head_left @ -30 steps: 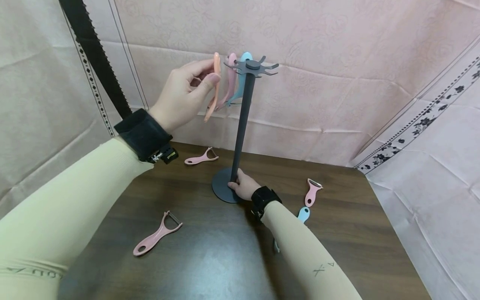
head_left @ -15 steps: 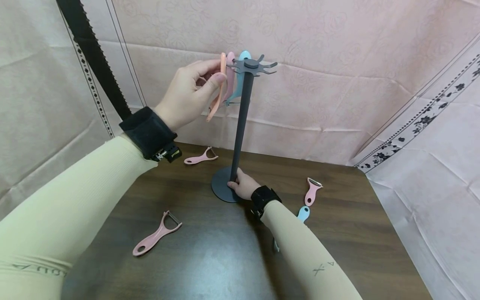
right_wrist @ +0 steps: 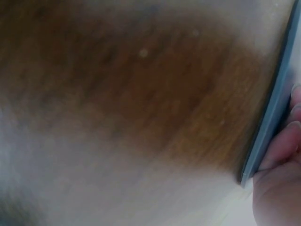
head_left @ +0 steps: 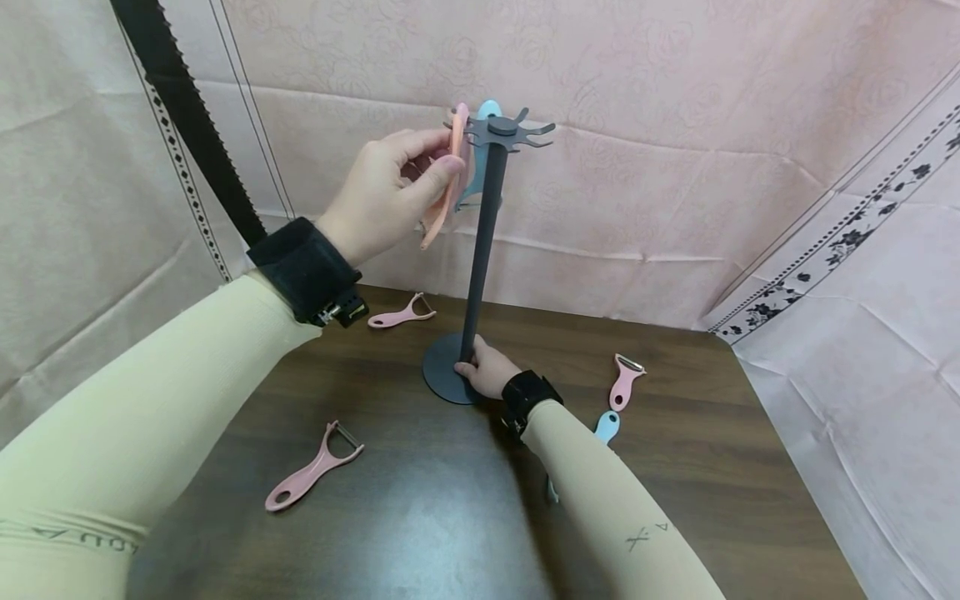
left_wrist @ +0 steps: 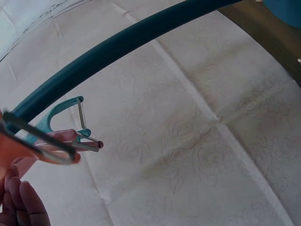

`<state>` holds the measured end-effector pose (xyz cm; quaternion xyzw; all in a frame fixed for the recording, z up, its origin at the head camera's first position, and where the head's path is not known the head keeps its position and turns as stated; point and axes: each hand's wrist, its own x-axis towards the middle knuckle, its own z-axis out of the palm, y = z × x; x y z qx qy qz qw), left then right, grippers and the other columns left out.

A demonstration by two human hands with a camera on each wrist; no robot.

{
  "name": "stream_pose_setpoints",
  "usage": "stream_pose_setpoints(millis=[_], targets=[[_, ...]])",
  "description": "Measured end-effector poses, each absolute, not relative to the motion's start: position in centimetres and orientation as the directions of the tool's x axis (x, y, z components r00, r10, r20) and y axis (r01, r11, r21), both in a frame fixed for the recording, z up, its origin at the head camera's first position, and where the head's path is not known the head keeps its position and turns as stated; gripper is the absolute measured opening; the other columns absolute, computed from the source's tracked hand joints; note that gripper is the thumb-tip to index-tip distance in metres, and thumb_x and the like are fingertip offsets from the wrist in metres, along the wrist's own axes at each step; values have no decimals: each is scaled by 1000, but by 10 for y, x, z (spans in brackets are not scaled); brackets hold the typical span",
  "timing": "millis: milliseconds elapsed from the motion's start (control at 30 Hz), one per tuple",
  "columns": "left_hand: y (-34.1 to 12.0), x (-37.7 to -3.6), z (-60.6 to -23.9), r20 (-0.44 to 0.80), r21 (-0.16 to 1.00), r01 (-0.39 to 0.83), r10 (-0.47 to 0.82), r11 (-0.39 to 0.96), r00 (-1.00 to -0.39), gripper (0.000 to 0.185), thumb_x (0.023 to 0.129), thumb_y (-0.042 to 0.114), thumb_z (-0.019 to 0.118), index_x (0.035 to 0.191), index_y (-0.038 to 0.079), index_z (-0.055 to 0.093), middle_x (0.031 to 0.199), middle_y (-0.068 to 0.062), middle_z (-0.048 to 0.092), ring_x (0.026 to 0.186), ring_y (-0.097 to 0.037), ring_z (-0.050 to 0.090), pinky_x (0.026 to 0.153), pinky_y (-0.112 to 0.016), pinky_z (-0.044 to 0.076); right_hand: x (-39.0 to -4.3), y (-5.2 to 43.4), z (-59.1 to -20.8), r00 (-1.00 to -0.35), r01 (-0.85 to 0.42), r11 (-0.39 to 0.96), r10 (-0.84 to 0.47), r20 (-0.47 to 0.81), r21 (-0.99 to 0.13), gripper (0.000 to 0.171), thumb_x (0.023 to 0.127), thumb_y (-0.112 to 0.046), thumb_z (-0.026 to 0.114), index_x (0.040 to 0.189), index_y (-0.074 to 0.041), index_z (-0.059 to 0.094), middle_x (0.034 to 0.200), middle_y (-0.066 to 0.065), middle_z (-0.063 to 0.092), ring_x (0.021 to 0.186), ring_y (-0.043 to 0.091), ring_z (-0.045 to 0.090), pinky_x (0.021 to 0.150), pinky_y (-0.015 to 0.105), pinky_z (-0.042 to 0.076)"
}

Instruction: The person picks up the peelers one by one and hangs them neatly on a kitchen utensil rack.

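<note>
My left hand (head_left: 386, 192) pinches an orange peeler (head_left: 437, 227) between thumb and fingers, handle end up, beside the hooks of a dark grey stand (head_left: 487, 221). Whether its handle hole is on a hook cannot be seen. Just behind it hangs a pink peeler (left_wrist: 84, 142), mostly covered in the head view, and beyond that a blue peeler (head_left: 482, 171). Down at the table, my right hand (head_left: 489, 372) grips the foot of the pole, thumb in front. The right wrist view shows its fingers against the stand's round base (right_wrist: 270, 122).
On the brown table (head_left: 360, 533) lie a pink peeler (head_left: 300, 483) at front left, another pink peeler (head_left: 401, 318) at the back and a third pink peeler (head_left: 622, 387) at right. A blue peeler (head_left: 608, 427) is partly under my right forearm. A cloth backdrop (head_left: 637, 183) rises behind.
My left hand has carried the orange peeler rightward to the hooks, where it now overlaps the hanging pink one. The right hand keeps its grip on the pole.
</note>
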<state>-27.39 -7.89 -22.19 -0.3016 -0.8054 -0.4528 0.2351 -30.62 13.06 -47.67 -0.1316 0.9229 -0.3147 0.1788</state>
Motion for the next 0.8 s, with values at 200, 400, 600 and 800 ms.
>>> stream_pose_setpoints(millis=[200, 400, 600, 800], targets=[[-78, -274, -226, 616, 608, 667, 274, 430, -738, 40, 96, 26, 61, 129, 4, 60, 104, -5, 62, 86, -13, 54, 77, -27, 46, -305, 129, -475, -902, -126, 768, -353, -251, -628, 28, 100, -31, 55, 120, -14, 45, 90, 5, 61, 80, 20, 59, 69, 33, 46], [-80, -277, -233, 622, 617, 670, 265, 413, -737, 39, 94, 24, 64, 127, 3, 61, 104, -5, 64, 86, -12, 56, 78, -27, 46, -305, 128, -474, -904, -123, 771, -347, -250, -625, 27, 100, -30, 55, 120, -15, 45, 90, 5, 61, 80, 20, 59, 69, 33, 45], [-83, -276, -236, 627, 619, 670, 256, 410, -736, 40, 94, 24, 65, 128, 4, 60, 106, -5, 64, 88, -12, 56, 79, -25, 44, -305, 127, -477, -903, -132, 769, -354, -244, -625, 28, 100, -31, 54, 121, -14, 45, 89, 4, 62, 80, 18, 60, 70, 33, 46], [-90, -276, -238, 634, 628, 675, 249, 387, -732, 40, 93, 24, 65, 129, 6, 60, 106, -4, 65, 90, -12, 57, 80, -26, 44, -304, 127, -479, -907, -134, 771, -348, -236, -622, 35, 100, -31, 54, 128, -14, 43, 90, 3, 63, 80, 17, 60, 72, 33, 46]])
